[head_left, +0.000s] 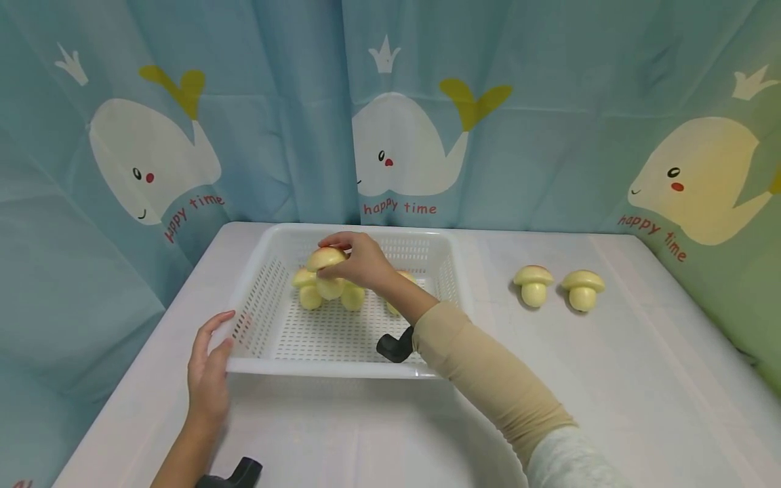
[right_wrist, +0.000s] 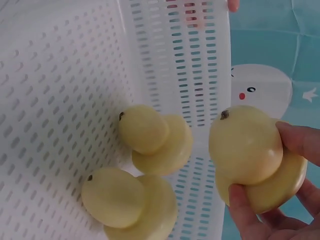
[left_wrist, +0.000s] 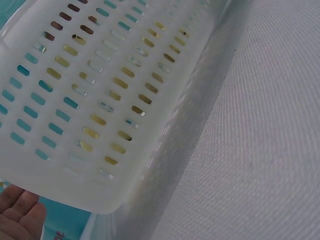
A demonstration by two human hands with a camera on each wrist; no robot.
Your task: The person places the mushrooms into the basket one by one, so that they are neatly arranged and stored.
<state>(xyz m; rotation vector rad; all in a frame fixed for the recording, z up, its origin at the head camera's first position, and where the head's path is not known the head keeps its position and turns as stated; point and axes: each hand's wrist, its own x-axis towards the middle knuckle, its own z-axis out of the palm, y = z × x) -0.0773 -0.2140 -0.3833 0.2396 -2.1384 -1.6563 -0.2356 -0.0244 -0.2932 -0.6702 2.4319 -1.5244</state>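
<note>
A toy mushroom (right_wrist: 245, 150), pale yellow with a rounded cap and bulbous stem, is pinched between the thumb and fingers of my right hand (head_left: 360, 261). It is held above the white perforated basket (head_left: 329, 369), stem towards me. Two similar mushrooms stand below it inside, a left mushroom (right_wrist: 115, 197) and a right mushroom (right_wrist: 142, 130). Another mushroom (head_left: 392, 308) in the basket is partly hidden behind my right forearm. My left hand (head_left: 209, 373) grips the basket's left rim near the front corner, thumb and fingers at the edge.
Two more mushrooms, one nearer the basket (head_left: 533, 286) and one farther right (head_left: 582, 291), stand on the white table (head_left: 610, 393). A blue curtain (head_left: 293, 135) with whale prints hangs close behind the table. Black wrist-camera parts (head_left: 395, 346) show beside my right arm.
</note>
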